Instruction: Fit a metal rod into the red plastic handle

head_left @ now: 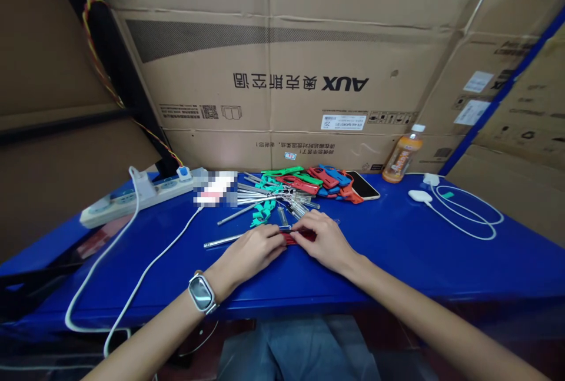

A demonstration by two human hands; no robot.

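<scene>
My left hand (258, 249) and my right hand (324, 241) meet at the front middle of the table, fingers closed on a red plastic piece (290, 239). Fingers cover most of that piece, along with a small dark part at its upper edge. A silver metal rod (223, 241) sticks out to the left from beside my left hand; whether I grip it I cannot tell. Just beyond lie a pile of silver rods (256, 197), small teal plastic parts (263, 211) and clear tubes (298, 209).
Red (324, 176), blue (335, 175) and green (285, 171) plastic pieces are heaped behind, against a phone (364, 185). An orange drink bottle (402, 154) stands right of them. A power strip (145, 195), white cables (156, 260) and a charger (419, 196) lie about the blue table (424, 257).
</scene>
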